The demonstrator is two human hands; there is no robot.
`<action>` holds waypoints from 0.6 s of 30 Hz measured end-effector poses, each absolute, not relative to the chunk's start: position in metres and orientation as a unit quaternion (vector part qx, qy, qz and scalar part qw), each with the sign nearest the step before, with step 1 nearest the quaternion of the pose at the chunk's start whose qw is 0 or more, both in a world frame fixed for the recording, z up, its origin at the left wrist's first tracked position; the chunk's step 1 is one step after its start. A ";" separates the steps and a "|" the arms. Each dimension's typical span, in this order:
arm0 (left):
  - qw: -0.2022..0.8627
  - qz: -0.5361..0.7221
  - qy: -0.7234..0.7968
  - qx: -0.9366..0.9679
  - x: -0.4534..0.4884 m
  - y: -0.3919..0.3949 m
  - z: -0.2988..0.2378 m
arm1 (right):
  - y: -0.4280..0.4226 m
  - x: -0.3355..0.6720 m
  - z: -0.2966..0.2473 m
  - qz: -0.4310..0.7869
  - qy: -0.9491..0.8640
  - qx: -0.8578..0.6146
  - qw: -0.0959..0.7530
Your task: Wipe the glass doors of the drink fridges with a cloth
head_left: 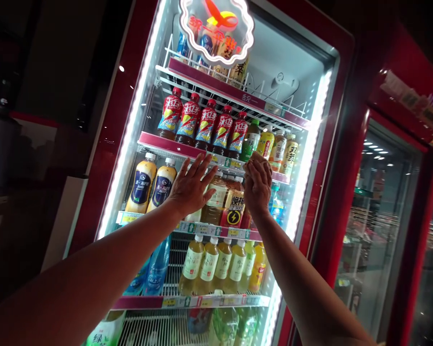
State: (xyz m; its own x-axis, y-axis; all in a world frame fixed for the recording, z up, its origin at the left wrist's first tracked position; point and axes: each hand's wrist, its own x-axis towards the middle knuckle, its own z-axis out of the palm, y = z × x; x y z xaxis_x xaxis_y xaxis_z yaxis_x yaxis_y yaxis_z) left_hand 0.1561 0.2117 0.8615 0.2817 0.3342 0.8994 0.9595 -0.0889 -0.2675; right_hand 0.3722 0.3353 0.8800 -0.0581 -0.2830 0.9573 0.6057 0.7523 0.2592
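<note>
- A tall red cooler (117, 105) fills most of my view, leaning sideways in the picture, with white light down both inner edges. Another cooler (350, 221), also red, stands beside it on the right.
- Glass (274, 53) lies, I take it, between my hands and the shelves (166, 145) (it is nearly invisible; I infer it from the sign and the glints). My worry sits here: too much weight on it could jolt the door and shake the drinks behind, and a bare palm dragged across could leave smears.
- A glowing sign (218, 29) with a scalloped rim sits at the top.
- Drinks stand in rows behind: five red-capped bottles (206, 125) above, pale yellow bottles (210, 259) lower down, blue bottles (158, 266) at lower left.
- My left hand (193, 185) is spread wide, palm forward, holding nothing. It looks laid against the glass, but from this distance I cannot confirm contact.
- My right hand (258, 190) is curled, fingers bent over a bunched cloth.
- That cloth (260, 160), tan as far as I can tell, shows above the knuckles, in front of the right part of the red-capped row's shelf edge. A loosened grip could let it slip, I judge; how tightly it is held, I cannot tell.
</note>
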 end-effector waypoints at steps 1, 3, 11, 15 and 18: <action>0.460 -0.338 -0.491 -0.658 0.155 0.210 0.862 | 0.332 0.365 0.880 -0.333 -0.651 -0.126 0.670; 0.460 -0.338 -0.484 -0.664 0.153 0.207 0.863 | 0.324 0.353 0.879 -0.341 -0.675 -0.122 0.642; 0.469 -0.339 -0.441 -0.686 0.128 0.193 0.864 | 0.313 0.324 0.889 -0.342 -0.658 -0.114 0.662; 0.474 -0.349 -0.449 -0.672 0.116 0.182 0.860 | 0.303 0.308 0.885 -0.354 -0.702 -0.089 0.612; 0.471 -0.357 -0.459 -0.663 0.111 0.179 0.857 | 0.300 0.302 0.886 -0.341 -0.713 -0.093 0.605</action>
State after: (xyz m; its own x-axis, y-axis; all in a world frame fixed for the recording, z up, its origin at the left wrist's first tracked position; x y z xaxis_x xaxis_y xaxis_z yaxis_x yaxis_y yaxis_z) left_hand 0.1110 0.1790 0.8571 0.3234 0.2733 0.9059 0.9454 -0.1340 -0.2971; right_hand 0.3017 0.3000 0.8862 -0.2500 -0.2809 0.9266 0.5459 0.7495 0.3745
